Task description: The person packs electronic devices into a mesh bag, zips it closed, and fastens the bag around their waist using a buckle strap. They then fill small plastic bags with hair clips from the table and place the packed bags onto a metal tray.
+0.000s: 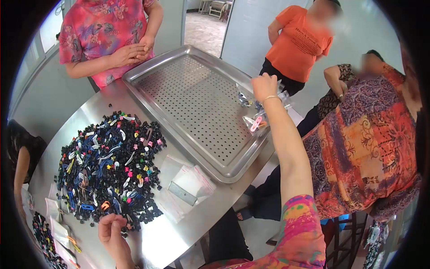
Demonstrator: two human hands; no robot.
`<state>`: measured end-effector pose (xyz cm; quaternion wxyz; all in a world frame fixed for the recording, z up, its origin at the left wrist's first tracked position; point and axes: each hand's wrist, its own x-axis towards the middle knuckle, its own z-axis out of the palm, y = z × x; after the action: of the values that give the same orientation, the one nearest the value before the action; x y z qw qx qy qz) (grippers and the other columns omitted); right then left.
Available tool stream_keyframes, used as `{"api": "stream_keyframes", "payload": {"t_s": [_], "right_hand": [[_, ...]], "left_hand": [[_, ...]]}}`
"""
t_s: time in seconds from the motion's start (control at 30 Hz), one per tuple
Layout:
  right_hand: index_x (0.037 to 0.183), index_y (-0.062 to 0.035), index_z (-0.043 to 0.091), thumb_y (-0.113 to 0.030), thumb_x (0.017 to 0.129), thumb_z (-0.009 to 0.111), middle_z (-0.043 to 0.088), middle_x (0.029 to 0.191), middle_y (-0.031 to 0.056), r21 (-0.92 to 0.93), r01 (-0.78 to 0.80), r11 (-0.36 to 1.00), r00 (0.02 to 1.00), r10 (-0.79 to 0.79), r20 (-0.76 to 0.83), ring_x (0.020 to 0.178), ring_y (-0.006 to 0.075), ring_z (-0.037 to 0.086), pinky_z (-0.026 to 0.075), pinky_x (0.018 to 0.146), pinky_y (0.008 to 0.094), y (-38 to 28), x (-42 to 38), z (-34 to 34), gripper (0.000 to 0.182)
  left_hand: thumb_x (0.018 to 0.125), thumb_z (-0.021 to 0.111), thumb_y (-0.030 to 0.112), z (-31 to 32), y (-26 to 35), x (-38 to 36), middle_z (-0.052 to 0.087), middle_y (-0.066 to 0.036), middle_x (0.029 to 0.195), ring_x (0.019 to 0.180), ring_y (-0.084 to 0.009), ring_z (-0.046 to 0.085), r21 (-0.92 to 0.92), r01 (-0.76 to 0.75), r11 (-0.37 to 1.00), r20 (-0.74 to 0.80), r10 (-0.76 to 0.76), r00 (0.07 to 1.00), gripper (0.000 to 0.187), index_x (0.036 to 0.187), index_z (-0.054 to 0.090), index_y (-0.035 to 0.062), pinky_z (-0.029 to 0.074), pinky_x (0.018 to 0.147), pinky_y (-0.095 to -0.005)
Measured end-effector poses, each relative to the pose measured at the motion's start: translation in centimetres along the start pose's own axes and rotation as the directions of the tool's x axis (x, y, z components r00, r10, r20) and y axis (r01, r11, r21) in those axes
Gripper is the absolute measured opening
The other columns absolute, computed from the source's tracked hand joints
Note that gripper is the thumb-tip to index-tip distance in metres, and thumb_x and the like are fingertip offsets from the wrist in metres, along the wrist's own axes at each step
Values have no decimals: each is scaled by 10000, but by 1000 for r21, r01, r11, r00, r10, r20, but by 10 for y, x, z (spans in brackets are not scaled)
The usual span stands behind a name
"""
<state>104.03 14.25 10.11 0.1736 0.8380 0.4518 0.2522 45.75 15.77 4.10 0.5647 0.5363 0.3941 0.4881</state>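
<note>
My right hand [264,88] is stretched over the right end of the perforated metal tray [179,92], fingers pinched together. What the fingertips hold is hidden. Around and below that hand are clear plastic bags of small hair clips [244,99]; a pink clip [255,123] shows in one of them. My left hand [113,235] is at the near edge of a big heap of hair clips [107,166], mostly small black claw clips with some coloured and white ones. Its fingers are curled towards the thumb, and I cannot see what is in them. An orange clip [105,205] lies just beyond it.
Clear plastic bags [197,179] lie on the metal table [179,237] beside the heap, with a flat grey bar [182,193] on top. More bags [60,224] and clips are at the lower left. Several people stand or sit around the table.
</note>
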Motion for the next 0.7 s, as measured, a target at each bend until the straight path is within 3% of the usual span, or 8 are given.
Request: {"api": "stream_keyframes", "payload": {"t_s": [0.1, 0.17, 0.2, 0.27, 0.43, 0.53, 0.6, 0.7], "right_hand": [[906, -143, 692, -123, 785, 566, 670, 917, 21, 136, -96, 986, 995, 94, 16, 972, 220, 591, 428, 753, 419, -9, 18, 3, 176], [970, -148, 698, -164, 824, 549, 681, 1034, 44, 140, -197, 970, 954, 157, 255, 1021, 236, 608, 397, 848, 445, -23, 28, 20, 210], [970, -148, 698, -164, 824, 549, 681, 1034, 44, 143, -194, 971, 957, 155, 245, 1021, 236, 608, 397, 848, 445, -27, 33, 22, 210], [1017, -126, 691, -188, 838, 545, 659, 1109, 76, 215, -441, 871, 857, 338, 389, 1031, 273, 622, 419, 869, 436, -36, 34, 31, 239], [1064, -81, 649, -185, 850, 520, 632, 1145, 124, 258, -527, 810, 829, 423, 366, 1060, 297, 609, 446, 891, 471, -37, 33, 36, 270], [1066, -58, 638, -184, 843, 518, 654, 1062, 157, 416, -471, 778, 880, 382, 281, 993, 328, 627, 494, 789, 433, -30, 25, 23, 282], [1034, -87, 641, -175, 820, 552, 650, 1020, 166, 664, -521, 537, 783, 611, 120, 961, 348, 614, 475, 826, 446, -24, 24, 18, 248], [1007, -109, 645, -192, 828, 557, 653, 976, 167, 652, -530, 543, 755, 652, 71, 939, 347, 614, 481, 805, 430, -8, 19, 18, 216]], "left_hand": [[902, 529, 41, 0, 0, 1, 627, -63, 913, 775, -127, 585, -10, 2, 1000, 3, -2, 1000, 162, 1058, 569, 28, 490, 745, -260], [902, 528, 40, 3, 3, 0, 624, -65, 905, 775, -129, 585, -24, 15, 1000, -23, -15, 1000, 160, 1056, 567, 27, 487, 742, -259], [902, 528, 40, 3, 2, 2, 624, -65, 905, 775, -129, 585, -27, 7, 1000, -29, -8, 1000, 160, 1056, 567, 27, 487, 742, -259], [905, 525, 46, 1, 0, 3, 622, -66, 904, 775, -132, 584, -3, 8, 1000, -16, -8, 1000, 158, 1056, 566, 26, 479, 738, -258], [910, 515, 49, 1, 3, 5, 621, -68, 900, 772, -131, 577, -37, 10, 999, -23, -11, 1000, 158, 1057, 564, 20, 463, 729, -258], [910, 512, 48, -1, 2, 4, 620, -68, 901, 769, -127, 570, -51, -3, 999, -15, 3, 1000, 159, 1057, 564, 19, 458, 728, -258], [910, 511, 46, -1, 2, 4, 620, -68, 903, 768, -125, 566, -55, -15, 998, -12, 14, 1000, 159, 1057, 565, 18, 458, 729, -259], [908, 515, 46, 0, 4, 2, 619, -66, 906, 769, -123, 564, -61, -1, 998, -7, 1, 1000, 160, 1057, 567, 17, 460, 731, -261]]}}
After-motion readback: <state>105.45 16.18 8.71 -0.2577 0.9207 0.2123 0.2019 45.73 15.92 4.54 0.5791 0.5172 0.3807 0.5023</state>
